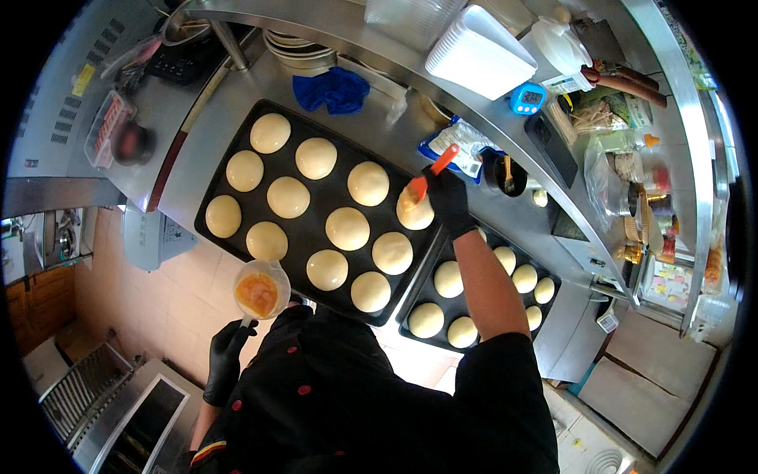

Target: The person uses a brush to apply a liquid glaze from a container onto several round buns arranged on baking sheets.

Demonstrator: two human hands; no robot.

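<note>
My right hand [448, 200], in a black glove, holds a pastry brush [441, 163] with a red handle. Its bristles rest on a round dough bun [416, 214] at the right corner of a dark baking tray [308, 228]. Several pale buns fill this tray, many with a glossy wet top such as one dough bun [288, 197]. In my left hand [230, 357], also gloved in black, is the handle of a translucent measuring cup [278, 275]. Orange-yellow liquid, which looks like beaten egg [257, 294], lies in the cup, held by the tray's near edge.
A second baking tray [414, 332] with several buns adjoins at the right, partly under my forearm. Behind are a blue cloth [331, 90], a blue-and-white bag [462, 139] and a black cup with a brush [503, 172]. A steel shelf [379, 50] overhangs, carrying white containers [479, 53] and a blue timer [527, 98].
</note>
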